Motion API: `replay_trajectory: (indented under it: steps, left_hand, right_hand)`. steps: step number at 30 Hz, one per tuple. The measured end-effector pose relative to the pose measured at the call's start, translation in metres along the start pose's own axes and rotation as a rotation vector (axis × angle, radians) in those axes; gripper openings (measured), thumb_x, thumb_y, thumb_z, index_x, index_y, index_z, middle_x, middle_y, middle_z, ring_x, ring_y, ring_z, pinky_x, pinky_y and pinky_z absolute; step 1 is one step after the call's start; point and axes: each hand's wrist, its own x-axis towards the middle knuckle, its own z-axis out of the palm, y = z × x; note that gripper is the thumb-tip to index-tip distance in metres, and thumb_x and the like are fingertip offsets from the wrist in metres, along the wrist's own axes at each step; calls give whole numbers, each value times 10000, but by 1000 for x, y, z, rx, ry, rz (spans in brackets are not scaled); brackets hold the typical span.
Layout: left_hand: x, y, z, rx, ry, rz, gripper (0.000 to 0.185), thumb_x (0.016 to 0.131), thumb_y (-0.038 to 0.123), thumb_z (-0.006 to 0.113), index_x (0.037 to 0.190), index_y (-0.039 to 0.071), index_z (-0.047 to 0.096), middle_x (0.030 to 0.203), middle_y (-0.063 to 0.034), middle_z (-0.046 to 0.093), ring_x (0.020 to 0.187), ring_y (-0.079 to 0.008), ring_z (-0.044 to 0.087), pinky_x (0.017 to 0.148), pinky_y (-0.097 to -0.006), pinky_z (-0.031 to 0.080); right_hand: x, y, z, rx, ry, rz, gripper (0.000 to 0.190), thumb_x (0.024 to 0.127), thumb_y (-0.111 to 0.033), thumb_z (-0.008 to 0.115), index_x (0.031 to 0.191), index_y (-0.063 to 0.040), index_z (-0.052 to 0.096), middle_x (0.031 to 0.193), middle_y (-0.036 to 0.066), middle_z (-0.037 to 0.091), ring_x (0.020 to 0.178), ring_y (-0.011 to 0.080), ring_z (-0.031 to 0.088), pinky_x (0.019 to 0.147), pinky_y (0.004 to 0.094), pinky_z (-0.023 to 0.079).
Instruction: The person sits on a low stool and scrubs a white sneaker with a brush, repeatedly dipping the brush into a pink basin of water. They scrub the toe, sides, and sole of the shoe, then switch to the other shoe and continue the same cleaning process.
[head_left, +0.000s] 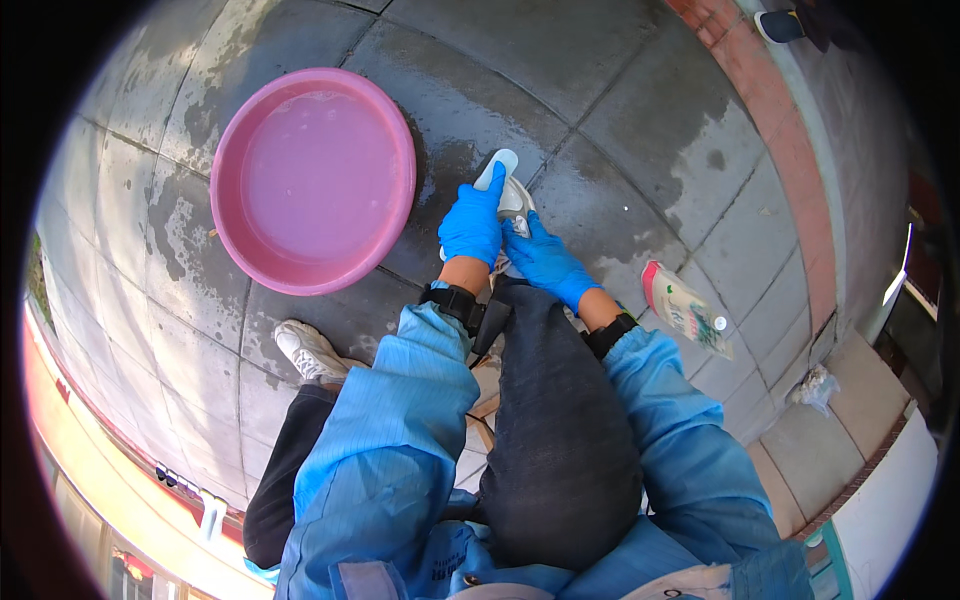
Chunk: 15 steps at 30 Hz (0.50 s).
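Note:
My left hand (471, 225), in a blue glove, grips a pale object with a rounded end (504, 159), seemingly a brush; its underside is hidden. The index finger lies stretched along its top. Beneath and beside it is a light sneaker (516, 199) with white laces, partly covered by both gloves. My right hand (551, 262), also gloved in blue, holds the sneaker at its laced part. Whether the sneaker is on my right foot or loose, I cannot tell. Left of my hands, a pink basin (315, 180) contains cloudy water.
A soft pouch (686, 309) with a white cap lies on the paving to the right. My left foot wears a light sneaker (311, 351) below the basin. Wet patches mark the grey tiles (480, 97). A crumpled plastic bag (816, 390) and another person's shoe (780, 26) are farther right.

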Motion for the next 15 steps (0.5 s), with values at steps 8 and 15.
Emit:
replay_trajectory:
  steps: [8,15]
  left_hand:
    - [-8,-26,17,-118,107,92,675,861,64,477,1424,373,271,1012,-231,513,880,-409,595,730,-463,496]
    - [-30,-33,18,-221,-93,-124,636,874,85,514,1412,362,315,920,-214,498,775,-398,576,727,-427,487]
  right_hand:
    - [4,12,8,-64,7,-72,440,936,-383,420,1367,-291,417,1452,300,184,1137,490,478,969,449,416]
    - [5,14,8,-85,-41,-48,448,938,-400,390,1367,-274,418,1445,303,207,1160,515,443,996,482,381]
